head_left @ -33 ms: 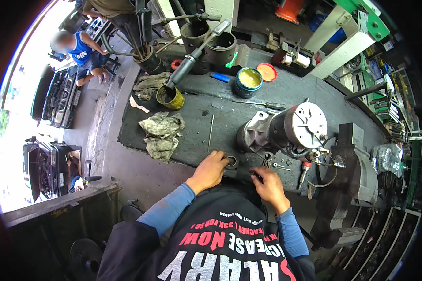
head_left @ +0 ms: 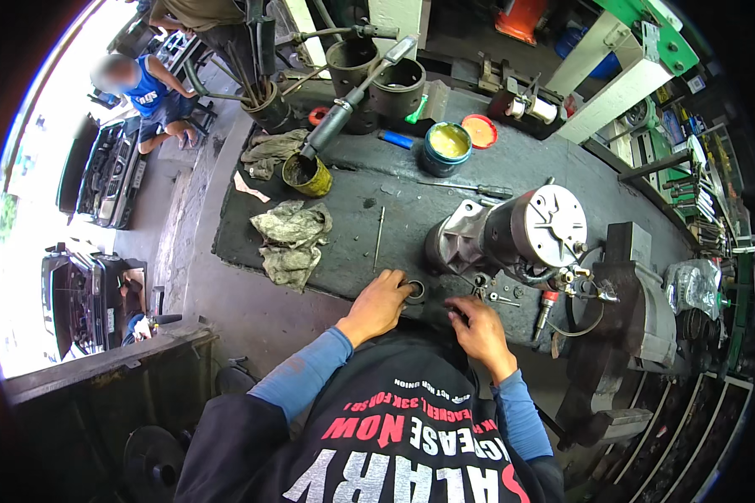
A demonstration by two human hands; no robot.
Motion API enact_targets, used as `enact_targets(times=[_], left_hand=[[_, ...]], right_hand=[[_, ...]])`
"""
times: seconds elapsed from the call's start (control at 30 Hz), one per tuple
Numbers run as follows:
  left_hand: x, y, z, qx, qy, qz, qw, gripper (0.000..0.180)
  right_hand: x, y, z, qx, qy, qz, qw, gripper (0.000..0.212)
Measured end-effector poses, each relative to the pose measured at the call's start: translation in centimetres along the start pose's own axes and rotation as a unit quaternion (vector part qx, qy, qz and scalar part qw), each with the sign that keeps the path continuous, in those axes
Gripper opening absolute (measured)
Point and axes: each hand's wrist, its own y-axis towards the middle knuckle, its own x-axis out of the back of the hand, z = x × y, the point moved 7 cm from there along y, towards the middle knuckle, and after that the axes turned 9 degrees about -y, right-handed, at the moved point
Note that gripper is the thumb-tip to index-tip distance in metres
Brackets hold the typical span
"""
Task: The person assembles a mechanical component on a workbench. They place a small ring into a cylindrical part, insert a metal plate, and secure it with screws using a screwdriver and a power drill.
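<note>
My left hand [head_left: 377, 303] is at the front edge of the bench, its fingers closed against a small round metal ring [head_left: 416, 290]. Just right of it, my right hand [head_left: 480, 329] has its fingers curled together at the same edge; whatever is between them is too dark and small to make out. Beyond my hands stands a motor-like unit with a silver housing [head_left: 455, 238] and a round metal end cap [head_left: 554, 215]. Pliers [head_left: 480, 285] and small bolts [head_left: 503, 299] lie beside its base. A thin metal rod [head_left: 379, 239] rests left of it.
A crumpled grey rag [head_left: 292, 243] and a yellow can [head_left: 309, 178] holding a grease gun [head_left: 337, 120] are at left. An open grease tub [head_left: 446, 149] stands farther back. The black vise [head_left: 625, 318] rises at right. One person [head_left: 147, 96] sits at far left.
</note>
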Motion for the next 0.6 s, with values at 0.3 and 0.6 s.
enact_targets(times=[0.3,0.6], left_hand=[[3.5,-0.1,3.7,0.07,-0.288,-0.004,0.955,0.027],[7.6,-5.6,7.2,0.138,-0.798,-0.151,0.567,0.036]], right_hand=[[-1.7,3.4,0.5,-0.028,0.073,-0.038,0.996,0.038],[-7.2,13.4,4.4,0.007,-0.018,-0.105,0.994,0.027]])
